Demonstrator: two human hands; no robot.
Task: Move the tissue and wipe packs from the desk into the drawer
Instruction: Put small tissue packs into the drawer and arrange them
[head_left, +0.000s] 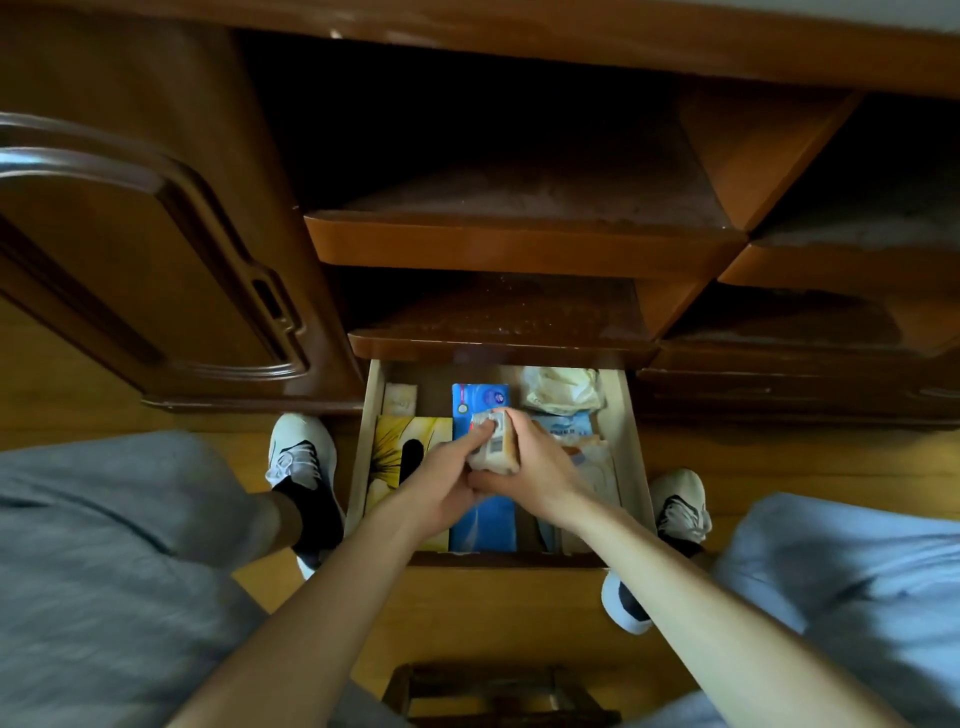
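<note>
A small pack, pale with an orange edge and a printed label, is held over the open drawer, above a blue pack. It is gripped by both the left hand and the right hand, fingers curled round it. A yellow pack lies at the drawer's left side.

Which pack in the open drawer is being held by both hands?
The small pale pack, gripped by the left hand and right hand above the blue pack. The yellow pack lies untouched in the drawer.
</note>
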